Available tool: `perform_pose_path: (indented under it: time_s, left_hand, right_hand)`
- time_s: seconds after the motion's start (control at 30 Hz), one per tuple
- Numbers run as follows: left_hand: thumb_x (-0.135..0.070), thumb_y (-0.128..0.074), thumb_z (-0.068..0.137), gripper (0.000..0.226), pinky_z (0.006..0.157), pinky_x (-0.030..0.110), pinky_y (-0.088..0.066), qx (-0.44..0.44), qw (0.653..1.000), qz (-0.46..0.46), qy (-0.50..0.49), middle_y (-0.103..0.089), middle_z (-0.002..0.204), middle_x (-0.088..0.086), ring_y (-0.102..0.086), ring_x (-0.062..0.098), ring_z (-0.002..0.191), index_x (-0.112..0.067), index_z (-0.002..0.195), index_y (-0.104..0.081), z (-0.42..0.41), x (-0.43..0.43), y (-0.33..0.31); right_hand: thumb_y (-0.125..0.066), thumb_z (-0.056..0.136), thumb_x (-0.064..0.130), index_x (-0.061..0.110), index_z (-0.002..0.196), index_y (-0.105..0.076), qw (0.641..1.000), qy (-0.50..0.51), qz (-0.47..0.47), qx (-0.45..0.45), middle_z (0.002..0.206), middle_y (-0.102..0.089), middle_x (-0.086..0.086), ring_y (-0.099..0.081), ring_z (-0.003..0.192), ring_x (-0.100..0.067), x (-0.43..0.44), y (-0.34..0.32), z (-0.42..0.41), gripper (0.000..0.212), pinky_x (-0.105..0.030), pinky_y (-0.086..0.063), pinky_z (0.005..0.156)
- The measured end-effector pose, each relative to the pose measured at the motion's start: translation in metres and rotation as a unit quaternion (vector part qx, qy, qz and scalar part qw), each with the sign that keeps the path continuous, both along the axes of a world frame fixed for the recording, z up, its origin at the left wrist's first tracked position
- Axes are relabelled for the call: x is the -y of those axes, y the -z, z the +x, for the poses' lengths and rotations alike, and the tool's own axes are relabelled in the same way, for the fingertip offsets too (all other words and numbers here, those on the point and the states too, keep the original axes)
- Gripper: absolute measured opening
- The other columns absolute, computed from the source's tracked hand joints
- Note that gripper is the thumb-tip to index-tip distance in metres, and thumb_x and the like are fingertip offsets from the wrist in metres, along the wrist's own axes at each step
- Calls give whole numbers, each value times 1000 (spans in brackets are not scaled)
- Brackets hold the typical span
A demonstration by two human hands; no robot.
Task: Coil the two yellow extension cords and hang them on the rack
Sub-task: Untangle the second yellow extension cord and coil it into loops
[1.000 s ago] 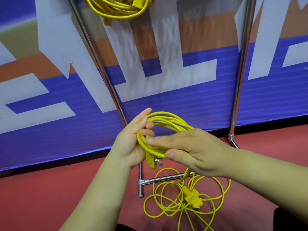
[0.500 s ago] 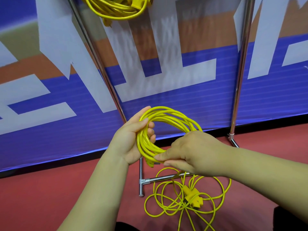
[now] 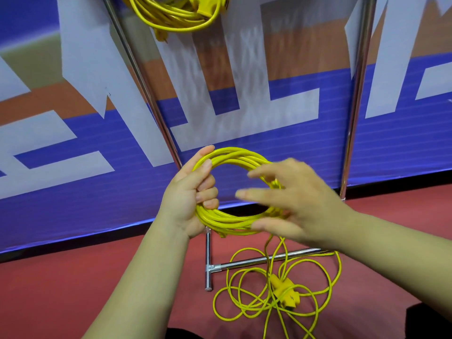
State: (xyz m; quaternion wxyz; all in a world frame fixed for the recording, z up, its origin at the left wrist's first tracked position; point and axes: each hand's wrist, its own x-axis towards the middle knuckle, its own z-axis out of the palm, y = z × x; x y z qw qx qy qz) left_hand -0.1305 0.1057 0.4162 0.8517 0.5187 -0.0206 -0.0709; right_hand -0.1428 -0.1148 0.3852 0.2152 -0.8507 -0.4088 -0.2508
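While left hand (image 3: 188, 199) fingers (image 3: 208, 189) curl tight round the coil (image 3: 232, 154), right hand (image 3: 300, 199) hovers spread, blurred, gripping nothing visible. Best: clamp turns firmly, feed floor slack (image 3: 286, 295) in equal, untwisted loops. First cord (image 3: 206, 6) hangs on rack (image 3: 355, 94).

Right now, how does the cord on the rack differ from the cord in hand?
The hung cord hangs coiled on the rack; the held cord is partly coiled, its rest loose on the floor. The left hand grips only the held cord. Both are yellow.
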Motion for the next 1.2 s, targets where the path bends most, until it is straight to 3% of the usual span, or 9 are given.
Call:
perform_pose_path:
  time_s: [0.13,0.27,0.43,0.57,0.73,0.9,1.0,1.1,1.2]
  left_hand:
    - [-22,-59,88,28,39,16,-19,11,1000,6,19,-28,54,-6,-25,1,36,-28,113,-71,-3,1,1]
    - [-22,-56,90,27,41,17,-15,20,999,-10,44,-28,54,-7,-25,0,36,-30,107,-74,-6,8,1]
    - [-25,-58,89,29,42,16,-16,10,1000,-20,16,-28,55,-7,-25,0,37,-32,111,-74,-4,4,6]
    - [-24,-58,90,34,43,16,-21,3,999,-15,35,-30,57,-6,-28,0,38,-32,121,-70,-3,1,13]
    - [-20,-72,85,56,47,21,-39,14,988,0,154,-34,60,-5,-33,2,40,-31,138,-58,-3,2,15]
    - [-20,-55,93,51,46,22,-39,20,983,28,181,-32,61,-3,-32,3,40,-31,143,-53,-4,12,16]
    - [-17,-71,87,63,48,26,-47,43,979,37,197,-48,71,3,-38,6,40,-35,143,-52,-7,12,17]
    - [-18,-88,70,81,50,31,-55,48,976,10,214,-56,87,5,-48,9,45,-38,141,-55,-11,9,17]
    - [-25,-79,83,73,53,32,-57,19,962,-76,262,-53,88,5,-53,8,49,-37,147,-47,-7,10,19]
  right_hand:
    - [-57,91,55,42,148,-33,935,100,253,-227,143,-40,13,-42,134,-8,17,4,16,64,-38,-37,112]
    - [-49,102,36,46,150,-26,872,13,273,-407,106,-66,27,-62,100,8,9,6,25,54,-25,-44,93]
    - [-53,101,11,43,135,-50,785,-61,394,-474,91,-62,-9,-75,86,-22,-2,-5,16,46,-42,-60,83]
    - [-57,98,4,31,129,-59,739,-75,448,-497,84,-56,-9,-48,51,-14,-4,-4,15,41,-29,-49,52]
    - [-61,97,15,25,113,-71,736,-12,502,-454,72,-61,-8,-33,43,-14,6,-14,25,20,-24,-32,42]
    - [-70,92,23,17,103,-75,751,50,523,-401,66,-62,-9,-36,38,-17,15,-15,30,13,-24,-35,40]
    - [-70,91,23,15,97,-75,748,64,527,-398,63,-62,-7,-37,38,-15,12,-12,27,11,-23,-31,41]
    - [-69,92,20,12,97,-75,778,79,494,-381,62,-63,-1,-46,36,-4,10,-13,25,11,-18,-33,39]
    - [-70,92,21,13,95,-76,794,84,471,-376,61,-63,1,-49,37,-2,11,-15,27,10,-16,-34,40]
